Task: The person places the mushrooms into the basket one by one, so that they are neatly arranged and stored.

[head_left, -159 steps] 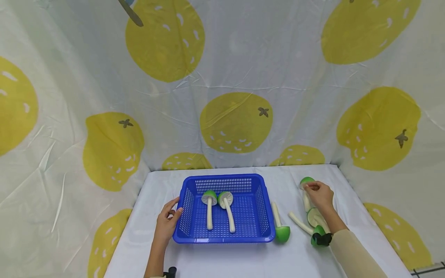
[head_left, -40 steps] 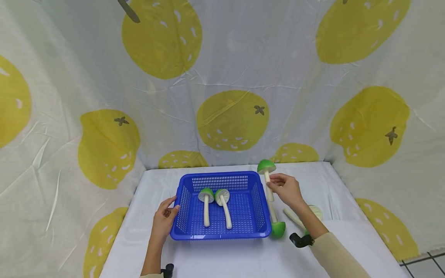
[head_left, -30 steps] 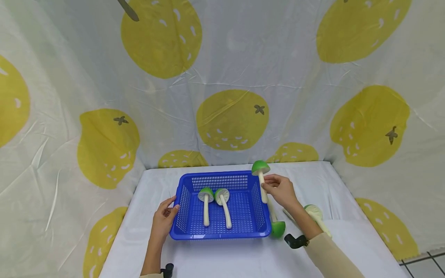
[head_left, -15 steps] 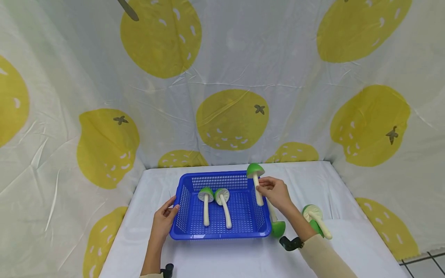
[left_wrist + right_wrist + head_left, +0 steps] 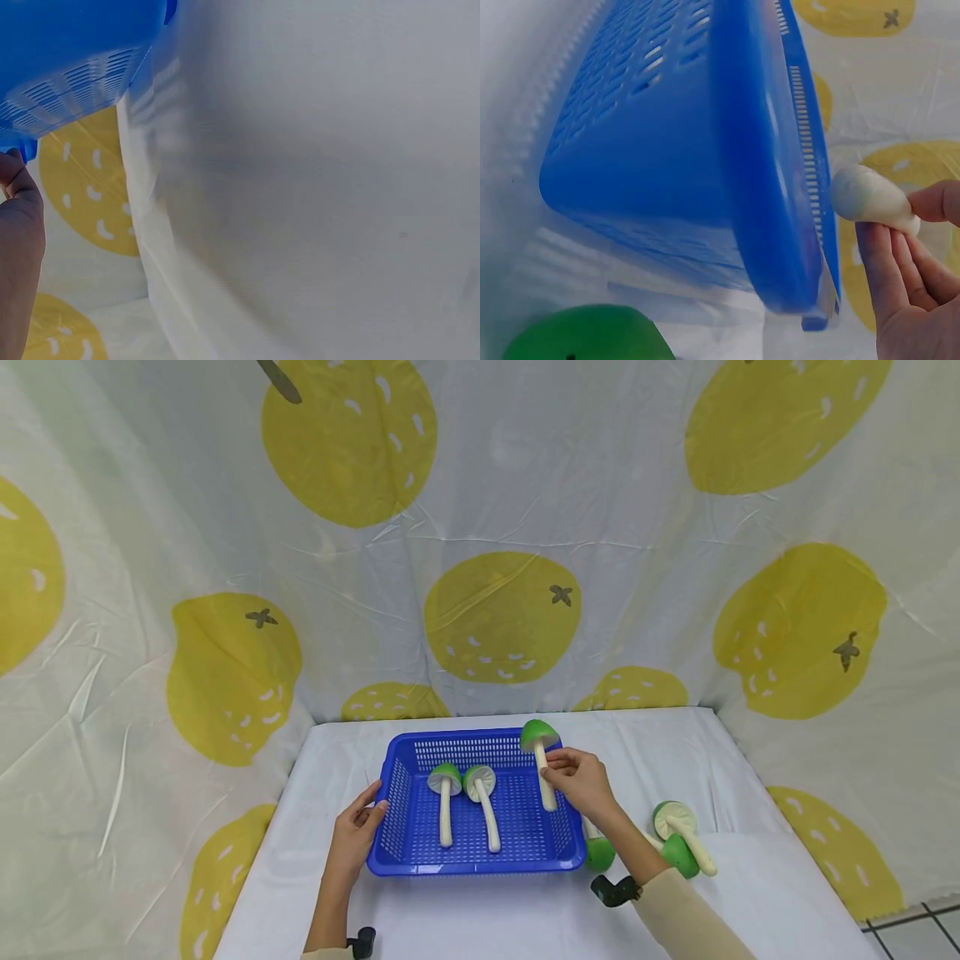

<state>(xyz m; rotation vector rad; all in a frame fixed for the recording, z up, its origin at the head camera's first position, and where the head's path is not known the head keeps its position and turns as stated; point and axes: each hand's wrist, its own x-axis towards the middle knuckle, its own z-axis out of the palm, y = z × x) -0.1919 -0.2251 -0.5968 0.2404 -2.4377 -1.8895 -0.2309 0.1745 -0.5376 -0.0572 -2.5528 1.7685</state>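
Head view: right hand (image 5: 587, 781) pinches the held mushroom (image 5: 540, 756) by its pale stem, thumb and fingers clamped on it, green cap up, slightly tilted; it shows over the right side of the blue basket (image 5: 476, 869). Left hand (image 5: 354, 837) at the basket's left rim, thumb and index finger apart, tips touching; can't tell if they really grip. Inside the basket, the left mushroom (image 5: 446, 810) and the middle mushroom (image 5: 488, 818) lie side by side, caps toward the back. On the white tabletop (image 5: 480, 931), a near mushroom (image 5: 599, 853) sits just beside the basket's right wall, partly hidden; farther right, a gills-up mushroom (image 5: 693, 843) overlaps a green-capped mushroom (image 5: 679, 858). Step in hand looks like loading mushroom three. Left wrist view: basket underside and outer wall, left hand at the rim, mostly cut off; no mushroom visible. Right wrist view: stem end of the held mushroom between thumb and fingers, near the rim, contact unclear; green cap at bottom, probably the near mushroom. Next move likely calls for lowering it beside the pair, stem aligned, then letting go.
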